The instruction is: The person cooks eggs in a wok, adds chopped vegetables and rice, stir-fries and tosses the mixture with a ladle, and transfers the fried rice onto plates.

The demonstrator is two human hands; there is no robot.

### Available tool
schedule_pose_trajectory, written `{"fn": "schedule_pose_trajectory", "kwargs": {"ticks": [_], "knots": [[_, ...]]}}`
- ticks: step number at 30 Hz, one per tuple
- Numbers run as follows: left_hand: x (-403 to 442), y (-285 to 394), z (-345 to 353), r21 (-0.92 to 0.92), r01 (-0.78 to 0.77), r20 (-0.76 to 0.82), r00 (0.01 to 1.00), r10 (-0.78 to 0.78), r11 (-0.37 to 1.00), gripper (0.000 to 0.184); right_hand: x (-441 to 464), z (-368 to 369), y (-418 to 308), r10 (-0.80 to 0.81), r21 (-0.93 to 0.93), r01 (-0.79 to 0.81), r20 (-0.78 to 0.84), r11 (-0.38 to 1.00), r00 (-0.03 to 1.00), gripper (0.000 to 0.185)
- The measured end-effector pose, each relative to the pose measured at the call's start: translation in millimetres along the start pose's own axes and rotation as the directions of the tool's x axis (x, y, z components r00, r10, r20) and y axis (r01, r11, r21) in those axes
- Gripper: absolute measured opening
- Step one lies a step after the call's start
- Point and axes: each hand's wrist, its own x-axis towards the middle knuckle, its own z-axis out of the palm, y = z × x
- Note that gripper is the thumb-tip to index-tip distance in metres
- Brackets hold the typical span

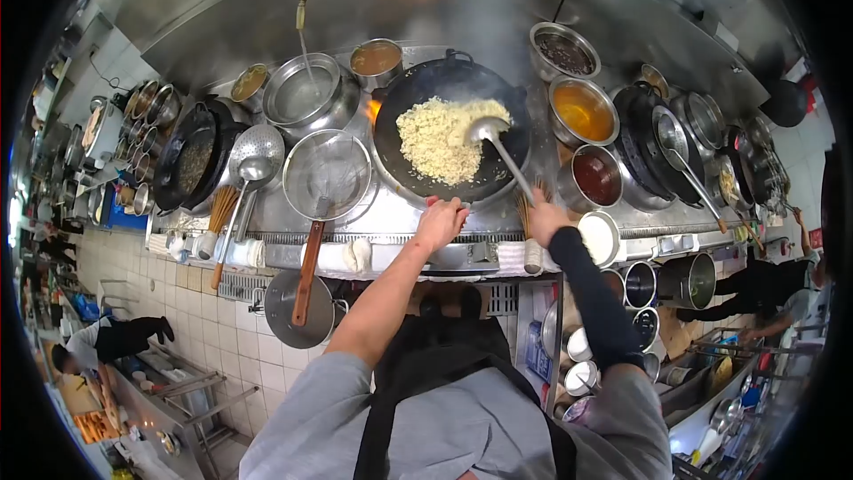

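A black wok (400,169) sits on the range, holding a mound of fried rice (435,147) that looks pale and loose. My right hand (549,219) is closed around the handle of a steel ladle (487,129), whose bowl rests in the rice at its right side. At the near rim of the wok my left hand (442,222) is closed, fingers curled over the edge; the part it grips is hidden beneath them. Steam rises behind the wok, and a flame shows at its left.
Left of the wok lie a wooden-handled strainer (326,173), a perforated skimmer (257,153) and a water pot (306,93). On the right stand bowls of orange liquid (583,111) and red sauce (597,178). Other people (782,289) work at both sides.
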Motion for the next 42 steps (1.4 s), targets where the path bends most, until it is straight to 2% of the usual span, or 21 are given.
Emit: {"fn": "schedule_pose_trajectory", "kwargs": {"ticks": [2,4,7,10,14,18,19,22,23,24,25,26,27,30,31,32,33,34,36,39,42], "knots": [[-2,4,-2,0.02,-0.006,0.006,1.0,0.006,1.0,0.028,51,62,-9,-0.06,0.111,0.07,-0.09,0.991,0.994,0.054],[-3,-1,4,0.029,-0.012,-0.032,0.999,0.013,1.0,0.028,50,77,-46,-0.04,0.24,0.069,-0.126,0.968,0.991,0.056],[-2,-2,8,0.035,-0.017,-0.069,0.997,0.02,0.999,0.03,-3,68,-57,-0.142,0.161,0.143,-0.019,0.976,0.99,0.056],[-2,0,6,0.019,-0.01,-0.049,0.999,0.011,1.0,0.031,-32,6,-24,-0.147,0.021,0.145,0.13,0.989,0.981,0.056],[-1,3,3,0.0,-0.028,-0.056,0.998,0.028,1.0,0.032,54,16,10,-0.247,-0.067,0.242,-0.084,0.968,0.965,0.05],[3,10,-6,-0.032,0.024,0.045,0.999,-0.023,0.999,0.026,78,57,-64,-0.081,0.157,0.103,-0.139,0.982,0.987,0.048],[4,9,-6,-0.029,0.005,0.03,1.0,-0.004,1.0,0.026,75,65,-62,-0.112,0.246,0.132,-0.094,0.96,0.989,0.05],[1,4,0,-0.015,-0.026,-0.011,1.0,0.025,1.0,0.026,26,78,-45,-0.291,0.257,0.402,-0.379,0.879,0.879,0.043],[0,3,2,-0.009,-0.033,-0.024,0.999,0.032,0.999,0.027,-12,48,-62,-0.152,0.536,0.222,-0.171,0.815,0.973,0.041],[-1,4,3,-0.007,-0.033,-0.034,0.999,0.033,0.999,0.027,-53,10,-83,-0.061,0.732,-0.016,0.079,0.681,0.995,0.038],[-2,6,2,-0.003,-0.031,-0.049,0.998,0.03,1.0,0.028,-79,-2,-86,-0.06,0.884,-0.187,0.234,0.429,0.97,0.034],[-1,7,0,0.006,-0.029,-0.064,0.998,0.03,1.0,0.029,-91,-10,-84,-0.106,0.923,-0.359,0.374,0.137,0.921,0.029],[-1,4,2,0.008,-0.036,-0.075,0.996,0.037,0.999,0.029,-91,-16,-75,-0.167,0.844,-0.524,0.503,-0.114,0.848,0.018],[-3,1,8,0.015,-0.051,-0.08,0.995,0.052,0.999,0.03,-11,60,-23,-0.404,0.57,-0.677,0.544,-0.465,0.735,0.013],[0,3,5,0.017,-0.046,-0.077,0.996,0.047,0.999,0.03,10,61,-32,-0.319,0.726,-0.589,0.499,-0.354,0.806,0.01],[-1,4,2,0.022,-0.039,-0.066,0.997,0.04,0.999,0.03,28,63,-48,-0.189,0.89,-0.435,0.407,-0.14,0.894,0.009],[-6,5,2,0.023,-0.034,-0.057,0.998,0.035,0.999,0.03,39,59,-68,-0.038,0.949,-0.263,0.273,0.173,0.961,0.011],[-3,7,-1,0.024,-0.037,-0.057,0.998,0.038,0.999,0.03,48,48,-83,0.041,0.813,-0.135,0.136,0.567,0.99,0.02],[0,9,-3,0.006,-0.027,-0.022,0.999,0.027,1.0,0.031,66,65,-88,-0.069,0.349,0.193,-0.339,0.917,0.938,0.046],[4,6,-7,0.023,0.03,0.089,0.996,-0.032,0.999,0.033,25,58,-86,-0.063,0.229,0.052,0.04,0.972,0.997,0.069],[-4,0,17,0.152,-0.021,-0.12,0.992,0.039,0.988,0.036,-51,29,-59,-0.194,0.168,0.178,0.084,0.97,0.978,0.068]]}}
